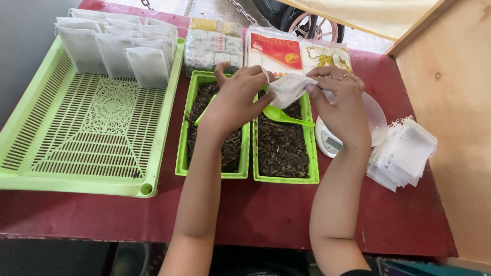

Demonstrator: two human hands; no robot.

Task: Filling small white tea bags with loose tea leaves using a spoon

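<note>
The left hand point(236, 99) covers the upper half of the left tray point(182, 153) of dry leaves — a green spoon handle point(200, 116) pokes out at nine o'clock, its bowl hidden. The right hand point(341, 105) hides most of the white scale point(327, 140); its display is too small to tell. At twelve o'clock a wheel point(307, 23) is cut off.

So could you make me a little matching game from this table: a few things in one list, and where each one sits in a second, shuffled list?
Things:
1. small white pouch
2. green spoon
3. stack of empty white bags
4. filled white bags

Places:
A. at the far end of the big green slatted tray
B. on the red table, beside the right hand
C. held between both hands, the left hand included
D. lying on the dark dried leaves in a narrow green tray

Pairs: 1-C, 2-D, 3-B, 4-A
</note>
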